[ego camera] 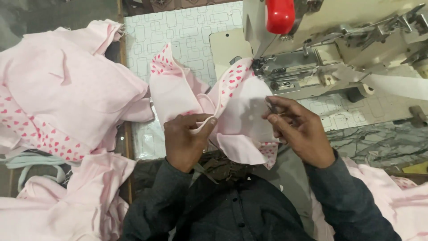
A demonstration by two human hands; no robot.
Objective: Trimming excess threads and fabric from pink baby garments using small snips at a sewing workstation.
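Sewing desk (187, 35) with a patterned cover, pale machine (339, 49) at the far right, pink cloth heaped on both sides.

Pink garment piece (232, 111) with a red-heart trim lies between both hands, its top edge tucked in at the machine's foot (263, 67). Left hand (185, 140) has its fingers closed, pinching a folded edge of the piece. Right hand (301, 129) has its fingers closed on the cloth near the seam, seemingly with a small metal tool, too small to tell. To do it well, judged from here: keep the fold taut and flat, edges matched, fingertips well back from the needle. A pile of pink pieces (62, 98) rests at left.
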